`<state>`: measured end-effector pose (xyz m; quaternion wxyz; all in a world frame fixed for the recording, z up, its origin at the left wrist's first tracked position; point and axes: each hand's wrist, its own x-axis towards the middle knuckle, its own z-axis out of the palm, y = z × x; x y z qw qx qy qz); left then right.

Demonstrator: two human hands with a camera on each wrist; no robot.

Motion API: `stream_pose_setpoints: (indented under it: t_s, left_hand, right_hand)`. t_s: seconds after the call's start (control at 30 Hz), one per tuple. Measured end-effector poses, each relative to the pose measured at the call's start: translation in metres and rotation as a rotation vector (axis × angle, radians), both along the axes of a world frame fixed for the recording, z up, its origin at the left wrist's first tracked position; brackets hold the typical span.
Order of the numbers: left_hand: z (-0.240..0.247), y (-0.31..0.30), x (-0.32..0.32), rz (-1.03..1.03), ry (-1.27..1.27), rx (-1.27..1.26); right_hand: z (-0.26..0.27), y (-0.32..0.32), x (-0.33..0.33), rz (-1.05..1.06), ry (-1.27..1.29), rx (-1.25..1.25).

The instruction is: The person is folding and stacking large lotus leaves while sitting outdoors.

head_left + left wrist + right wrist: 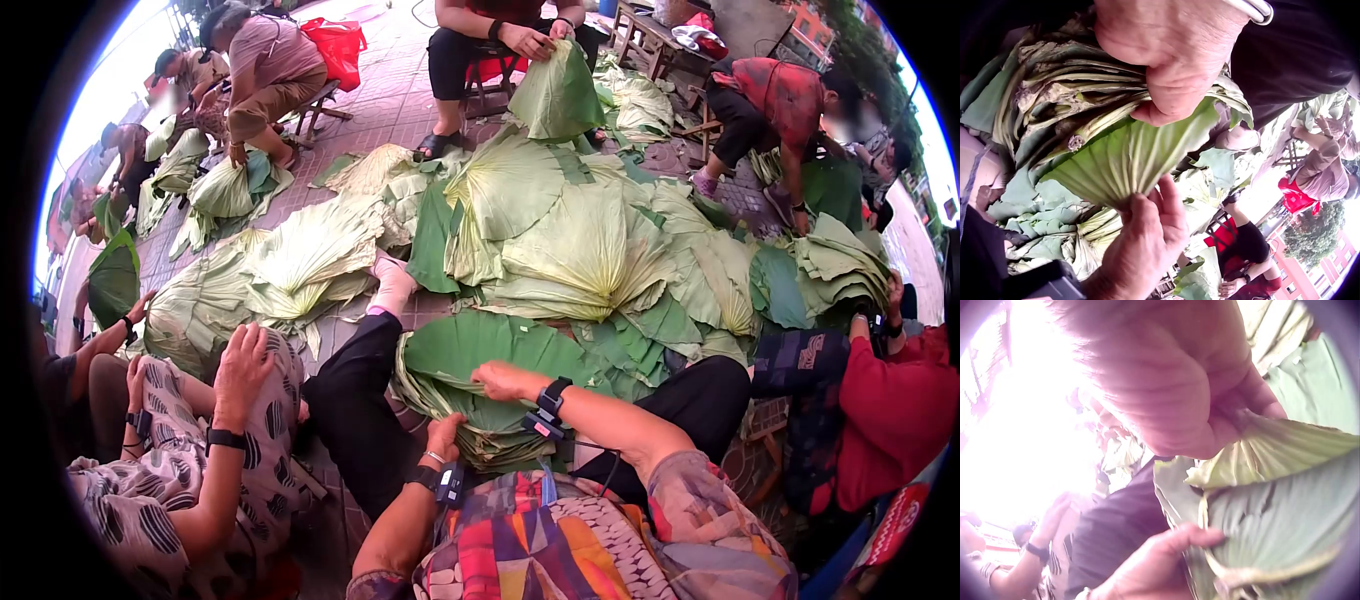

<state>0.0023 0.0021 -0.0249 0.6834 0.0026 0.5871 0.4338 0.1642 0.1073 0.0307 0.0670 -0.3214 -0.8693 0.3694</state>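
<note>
A thick stack of folded large round leaves, much like lotus leaves [478, 345], rests between the wearer's knees, green on its top face and pale along its layered edge. My left hand [445, 437], with a bracelet at the wrist, grips the near left edge of the stack, thumb over the top leaf. Above the pile, my right hand [510, 382] pinches a single leaf [1129, 156] where its ribs meet. That leaf is drawn up in pleats from the layers below, as the right wrist view shows. Cut stem ends [1075, 142] stick out beside the left thumb.
A broad heap of pale leaves [580, 250] covers the paving ahead. Close on the left sits a person in a patterned garment [240, 480]; another in red [895, 410] sits at right. Across the heap, a seated person holds up a leaf [558, 95].
</note>
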Motion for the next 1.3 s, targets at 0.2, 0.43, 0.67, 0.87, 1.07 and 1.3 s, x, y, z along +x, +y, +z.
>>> stream_pose_setpoints:
  t_s: [0.2,0.43,0.67,0.87,1.07,1.3]
  left_hand:
    - [0.001,-0.001,0.001,0.013,0.063,-0.001]
    - [-0.006,-0.001,0.000,-0.003,0.068,-0.040]
    - [0.000,-0.001,0.001,-0.003,0.056,-0.056]
    - [0.006,0.000,0.001,-0.026,0.064,-0.058]
    - [0.022,0.001,0.004,-0.041,0.033,-0.047]
    - [0.021,-0.002,0.005,-0.031,-0.029,0.077]
  right_hand:
    - [0.085,0.079,0.046,-0.417,0.312,-0.095]
    - [0.094,0.125,0.129,-0.921,1.254,-0.420]
    - [0.007,0.117,0.187,-1.658,1.183,-0.311]
    - [-0.108,0.094,0.195,-1.954,0.605,-0.061]
    - [-0.023,0.056,0.108,-0.986,0.473,-0.647]
    - [-0.001,-0.003,0.019,-0.125,0.073,-0.790]
